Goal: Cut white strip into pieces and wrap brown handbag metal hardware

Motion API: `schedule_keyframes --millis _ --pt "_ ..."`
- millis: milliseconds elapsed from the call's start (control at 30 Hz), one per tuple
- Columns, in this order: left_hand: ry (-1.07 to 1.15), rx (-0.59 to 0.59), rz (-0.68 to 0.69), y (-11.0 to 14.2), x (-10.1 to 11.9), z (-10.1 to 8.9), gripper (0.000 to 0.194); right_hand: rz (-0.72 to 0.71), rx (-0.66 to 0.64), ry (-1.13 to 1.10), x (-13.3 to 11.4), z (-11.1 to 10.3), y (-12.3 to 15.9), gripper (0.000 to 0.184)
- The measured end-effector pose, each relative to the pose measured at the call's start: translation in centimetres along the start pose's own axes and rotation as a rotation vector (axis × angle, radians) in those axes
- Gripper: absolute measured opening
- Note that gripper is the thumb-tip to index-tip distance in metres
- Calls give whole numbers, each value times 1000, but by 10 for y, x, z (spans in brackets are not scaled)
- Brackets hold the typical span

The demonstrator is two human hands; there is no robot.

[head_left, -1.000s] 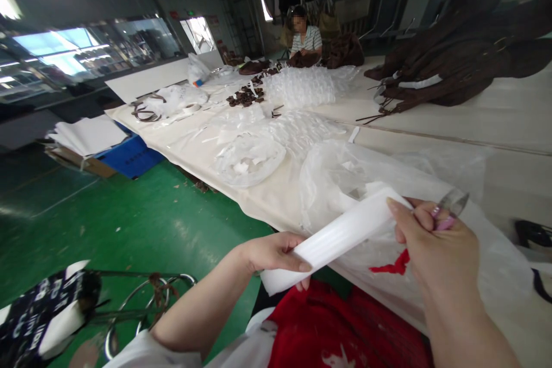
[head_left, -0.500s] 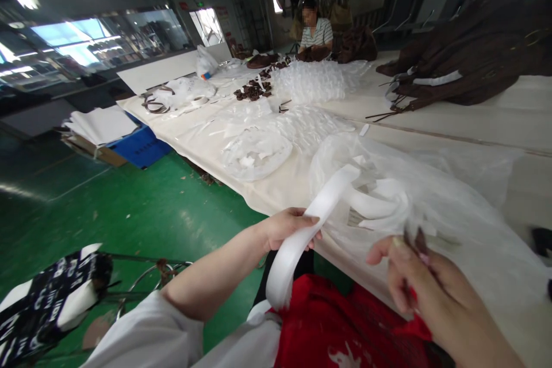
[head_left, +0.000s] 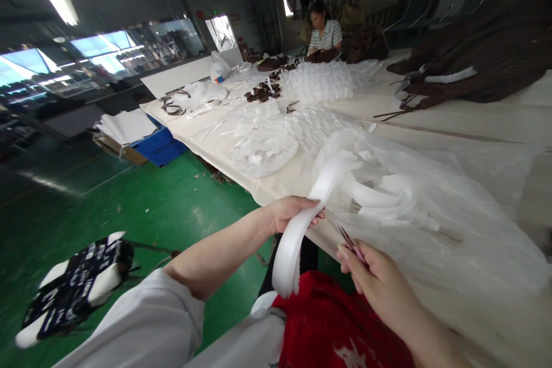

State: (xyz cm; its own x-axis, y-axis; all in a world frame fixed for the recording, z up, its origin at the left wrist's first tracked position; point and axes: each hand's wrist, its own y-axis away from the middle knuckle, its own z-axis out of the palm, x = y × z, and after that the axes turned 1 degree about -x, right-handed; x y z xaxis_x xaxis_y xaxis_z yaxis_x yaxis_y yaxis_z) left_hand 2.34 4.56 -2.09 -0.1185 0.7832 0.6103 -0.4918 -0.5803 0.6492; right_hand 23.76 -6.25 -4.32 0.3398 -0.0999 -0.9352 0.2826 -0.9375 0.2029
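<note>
My left hand [head_left: 297, 213] is closed around a bundle of white strips [head_left: 290, 253], which bends down toward my lap at one end and up over the table edge at the other. In my right hand [head_left: 371, 270] is a small pair of pink-handled thread snips [head_left: 352, 246], its dark blades pointing up and left, a short way from the bundle and apart from it. Beyond my hands, a clear plastic bag [head_left: 431, 241] lies on the table with more white strips [head_left: 375, 198] at its opening.
The pale table [head_left: 366, 109] bears a round bag of white scraps [head_left: 265, 152], ruffled translucent material [head_left: 317, 83], dark brown pieces [head_left: 263, 91] and brown garments [head_left: 487, 80]. A co-worker [head_left: 325, 34] sits at the far side. At left are a blue box [head_left: 166, 146] and a patterned stool [head_left: 80, 284].
My right hand, with the snips, has moved left toward the strips. My left hand still holds the bundle, and the view has shifted slightly left.
</note>
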Motion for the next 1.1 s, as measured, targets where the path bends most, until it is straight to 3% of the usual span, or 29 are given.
schedule_keyframes --millis 267,400,600,833,1100 --pt "-234 -98 154 15 2 8 36 -27 16 -57 -7 -8 4 39" --pt "-320 -143 162 21 0 9 36 -44 49 -94 -5 -8 1 39" --pt "-328 -224 81 21 -11 4 36 -74 145 -214 -3 5 -10 46" --pt "-368 -272 72 26 -25 4 35 -24 -39 -356 -20 24 -20 49" --pt "-337 -254 179 34 -28 5 40 32 120 -481 -8 42 -42 55"
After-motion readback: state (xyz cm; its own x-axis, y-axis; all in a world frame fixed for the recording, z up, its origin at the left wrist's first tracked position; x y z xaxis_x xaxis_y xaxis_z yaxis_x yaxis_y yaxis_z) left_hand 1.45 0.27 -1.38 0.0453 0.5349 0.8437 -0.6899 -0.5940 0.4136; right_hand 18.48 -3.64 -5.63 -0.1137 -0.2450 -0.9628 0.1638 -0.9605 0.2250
